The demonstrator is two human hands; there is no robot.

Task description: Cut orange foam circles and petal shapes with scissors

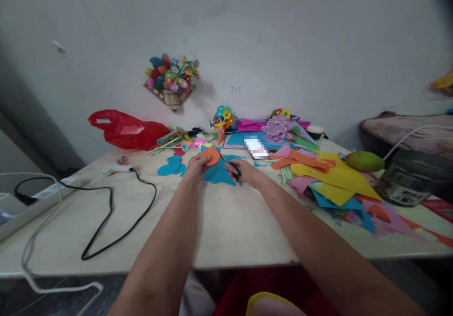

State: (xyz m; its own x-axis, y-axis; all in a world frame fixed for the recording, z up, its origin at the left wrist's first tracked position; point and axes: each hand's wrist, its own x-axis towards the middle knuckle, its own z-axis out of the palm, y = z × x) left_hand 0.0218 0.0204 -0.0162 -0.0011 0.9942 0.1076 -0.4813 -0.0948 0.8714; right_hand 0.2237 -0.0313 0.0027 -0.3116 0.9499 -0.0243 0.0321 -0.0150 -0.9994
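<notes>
In the head view, my left hand (pixel 197 167) pinches an orange round piece (pixel 211 156), thin like paper or foam sheet, above the middle of the table. My right hand (pixel 245 173) has its fingers in the handles of a pair of scissors (pixel 226 162). The blades point up and left, close to the right edge of the orange piece; whether they touch it I cannot tell. Beneath both hands lies a blue sheet (pixel 216 176) with ragged cut edges. Left of my left hand several blue discs (pixel 170 166) overlap on the table.
A glue gun (pixel 118 168) with a looping black cord and a power strip (pixel 42 197) lie at left. A red plastic bag (pixel 129 132) is behind them. Coloured scraps (pixel 329 176), a green fruit (pixel 364 161) and a glass jar (pixel 406 179) occupy the right. A phone (pixel 256 148) lies behind my hands.
</notes>
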